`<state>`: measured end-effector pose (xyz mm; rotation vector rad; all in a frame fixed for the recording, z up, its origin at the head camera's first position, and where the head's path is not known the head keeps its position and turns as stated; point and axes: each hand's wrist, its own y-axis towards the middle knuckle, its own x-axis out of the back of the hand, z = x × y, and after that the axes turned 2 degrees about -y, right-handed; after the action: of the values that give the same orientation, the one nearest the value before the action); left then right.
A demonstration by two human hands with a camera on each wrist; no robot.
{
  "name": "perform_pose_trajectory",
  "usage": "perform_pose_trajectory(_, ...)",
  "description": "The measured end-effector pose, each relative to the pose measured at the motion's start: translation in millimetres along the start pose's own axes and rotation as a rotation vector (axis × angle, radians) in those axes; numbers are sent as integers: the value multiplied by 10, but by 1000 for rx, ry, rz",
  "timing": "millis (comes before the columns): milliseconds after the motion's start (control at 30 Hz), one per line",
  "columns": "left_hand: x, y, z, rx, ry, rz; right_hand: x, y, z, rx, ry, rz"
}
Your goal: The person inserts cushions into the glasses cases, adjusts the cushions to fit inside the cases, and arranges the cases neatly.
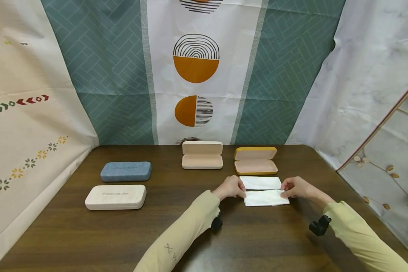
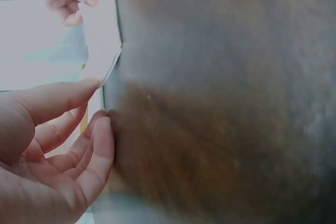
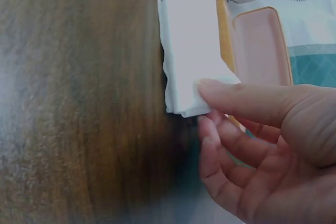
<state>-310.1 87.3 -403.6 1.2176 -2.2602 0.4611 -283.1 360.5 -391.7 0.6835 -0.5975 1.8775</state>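
A folded white cloth (image 1: 266, 198) lies across the right half of the table, showing as two long strips, one behind the other. At its left end, my left hand (image 1: 231, 187) pinches the edge with thumb and fingertips. My right hand (image 1: 298, 188) pinches the opposite end; in the right wrist view its thumb presses on top of the layered cloth (image 3: 191, 40), with fingers curled beneath. Just behind the cloth stands an open yellow glasses case (image 1: 256, 166) with a pale pink lining.
An open cream glasses case (image 1: 202, 161) stands at the back middle. On the left lie a closed blue glasses case (image 1: 126, 171) and, nearer, a closed white one (image 1: 115, 197). Patterned fabric (image 1: 115, 75) hangs behind the brown table (image 1: 122, 241).
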Motion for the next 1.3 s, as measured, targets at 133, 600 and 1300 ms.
perform_pose_trajectory(133,23,-9,-22,25,-118,1,23,-2,26,-40,86,-12)
perform_pose_trajectory(600,166,-26,67,-85,-619,-78,50,40,152,-7,393,-90)
perform_pose_trajectory(1300,761,-247,433,-49,-746,-235,-277,737,857,46,578,-297)
